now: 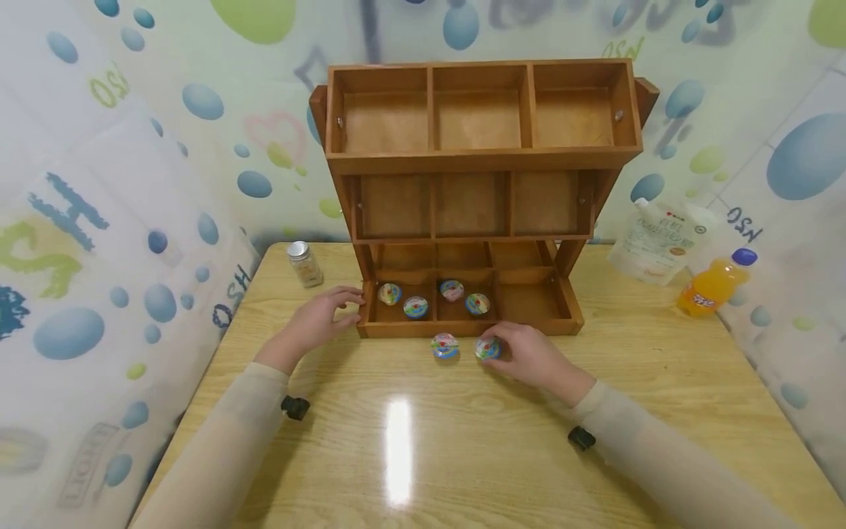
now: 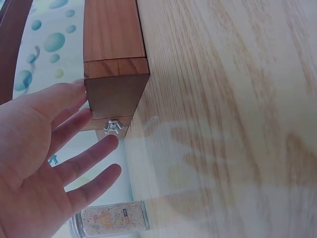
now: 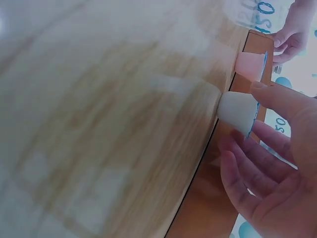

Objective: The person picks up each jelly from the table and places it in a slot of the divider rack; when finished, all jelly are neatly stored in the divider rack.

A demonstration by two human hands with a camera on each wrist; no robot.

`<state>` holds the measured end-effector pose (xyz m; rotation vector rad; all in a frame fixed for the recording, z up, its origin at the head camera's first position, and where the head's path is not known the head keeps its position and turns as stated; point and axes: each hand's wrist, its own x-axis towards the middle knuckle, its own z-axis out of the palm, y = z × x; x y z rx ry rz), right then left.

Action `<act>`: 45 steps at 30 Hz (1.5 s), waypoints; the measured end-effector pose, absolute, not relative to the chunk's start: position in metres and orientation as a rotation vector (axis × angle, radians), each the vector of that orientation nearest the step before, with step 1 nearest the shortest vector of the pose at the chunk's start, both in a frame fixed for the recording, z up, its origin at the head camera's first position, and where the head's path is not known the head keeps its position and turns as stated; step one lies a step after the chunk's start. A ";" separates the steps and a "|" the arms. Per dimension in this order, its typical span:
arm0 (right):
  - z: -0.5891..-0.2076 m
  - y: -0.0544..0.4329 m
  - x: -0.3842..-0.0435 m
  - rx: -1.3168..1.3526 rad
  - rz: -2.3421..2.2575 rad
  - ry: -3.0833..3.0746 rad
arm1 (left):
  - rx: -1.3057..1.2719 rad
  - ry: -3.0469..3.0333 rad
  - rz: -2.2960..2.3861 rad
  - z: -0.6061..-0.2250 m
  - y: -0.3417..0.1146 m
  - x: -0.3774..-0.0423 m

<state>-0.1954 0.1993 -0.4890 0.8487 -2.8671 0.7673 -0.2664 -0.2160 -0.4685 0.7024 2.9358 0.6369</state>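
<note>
My right hand (image 1: 532, 354) pinches a small white jelly cup (image 3: 238, 112) by its lidded rim, thumb on one side and fingers on the other. It stands on the table in front of the wooden rack (image 1: 471, 328). Just left of it is a pinkish jelly cup (image 1: 445, 345) with a printed lid. My left hand (image 1: 316, 325) is at the rack's lower left end, its fingers loosely spread and its fingertips right at the side panel. Two jelly cups (image 1: 416, 307) sit in the bottom tier's left compartment, and two more jelly cups (image 1: 465, 292) in its middle one.
Above the bottom tier, the rack rises in further tiers split into compartments. A lidded glass jar (image 1: 305, 264) stands behind my left hand. At the table's right lie a white spouted pouch (image 1: 661, 241) and an orange drink bottle (image 1: 714, 285) with a purple cap. Patterned walls enclose the table (image 1: 502, 455).
</note>
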 end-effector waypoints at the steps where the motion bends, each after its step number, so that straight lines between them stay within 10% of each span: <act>1: -0.489 0.200 -0.195 0.849 0.775 -2.865 | 0.699 2.937 0.637 -0.469 -0.216 -0.266; 23: -0.441 0.218 -0.203 0.807 0.806 -2.818 | 0.687 2.944 0.658 -0.467 -0.215 -0.265; 45: -0.454 0.268 -0.296 0.749 0.920 -2.921 | 0.701 2.943 0.633 -0.467 -0.215 -0.266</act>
